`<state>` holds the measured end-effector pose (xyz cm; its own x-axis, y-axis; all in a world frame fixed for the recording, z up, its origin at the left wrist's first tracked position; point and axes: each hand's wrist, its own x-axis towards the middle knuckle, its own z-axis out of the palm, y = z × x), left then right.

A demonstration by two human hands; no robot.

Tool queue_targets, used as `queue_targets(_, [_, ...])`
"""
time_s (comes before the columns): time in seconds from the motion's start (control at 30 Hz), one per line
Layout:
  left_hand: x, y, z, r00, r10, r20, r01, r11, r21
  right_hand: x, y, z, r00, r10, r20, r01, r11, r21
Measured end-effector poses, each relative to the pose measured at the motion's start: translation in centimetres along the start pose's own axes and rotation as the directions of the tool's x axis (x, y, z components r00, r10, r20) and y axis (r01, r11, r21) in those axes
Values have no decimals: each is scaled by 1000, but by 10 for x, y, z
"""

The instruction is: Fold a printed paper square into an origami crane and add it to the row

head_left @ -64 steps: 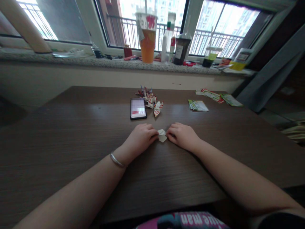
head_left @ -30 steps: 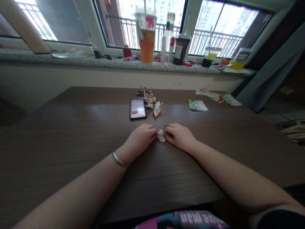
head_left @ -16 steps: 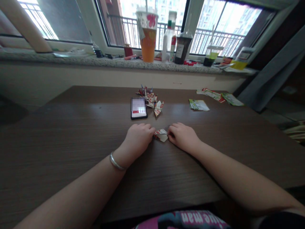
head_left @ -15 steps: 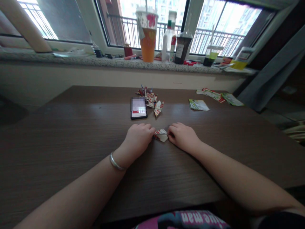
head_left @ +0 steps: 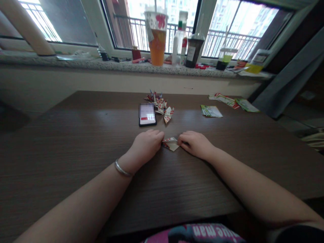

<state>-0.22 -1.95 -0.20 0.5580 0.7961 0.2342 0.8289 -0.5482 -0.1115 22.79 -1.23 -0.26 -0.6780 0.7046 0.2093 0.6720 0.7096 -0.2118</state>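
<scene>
A small folded paper piece (head_left: 171, 143), white with red print, lies on the dark wooden table (head_left: 76, 135) between my hands. My left hand (head_left: 146, 145), with a silver bracelet at the wrist, is curled with its fingertips pinching the paper's left end. My right hand (head_left: 194, 143) is curled too and grips the paper's right end. Both hands rest on the tabletop.
A phone (head_left: 147, 115) lies face up beyond my hands, beside a heap of folded paper figures (head_left: 162, 105). Stacks of printed sheets (head_left: 211, 111) lie at the far right. Cups and bottles (head_left: 157, 37) line the windowsill.
The paper has been turned and refolded between my fingers, now showing more red print and lying flatter. My hands stayed in nearly the same spot.
</scene>
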Motion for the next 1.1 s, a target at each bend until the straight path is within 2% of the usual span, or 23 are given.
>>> queue_targets(0.2, [1, -3, 5, 997, 72, 13, -71, 996, -57, 0, 12, -2, 992, -125, 31, 122, 987, 107])
queue_targets(0.4, [1, -4, 6, 991, 129, 16, -124, 976, -181, -1, 10, -1, 998, -69, 8, 69, 997, 21])
queue_targets(0.53, [2, -4, 6, 998, 66, -19, -68, 934, -352, -1, 7, -3, 1000, -24, -9, 25, 998, 58])
queue_targets(0.63, [4, -5, 8, 999, -1, -44, -24, 825, -565, 0, 10, 0, 999, 33, -35, -26, 983, 181])
queue_targets(0.73, [7, -7, 10, 998, -57, 5, 42, 658, -752, 2, 14, 7, 994, 86, -71, -61, 951, 302])
queue_targets(0.83, [7, -9, 10, 990, -124, 73, 126, 504, -855, 3, 16, 12, 985, 164, -57, -120, 880, 460])
queue_targets(0.93, [6, -8, 8, 984, -120, 135, 173, 421, -890, 5, 16, 14, 967, 252, -22, -190, 779, 598])
queue_targets(1.0, [6, -6, 7, 984, -85, 155, 177, 438, -882, 6, 15, 14, 959, 284, -8, -215, 745, 632])
queue_targets(1.1, [8, -3, 9, 991, -70, 110, 130, 541, -831, 6, 13, 15, 958, 285, -39, -212, 790, 575])
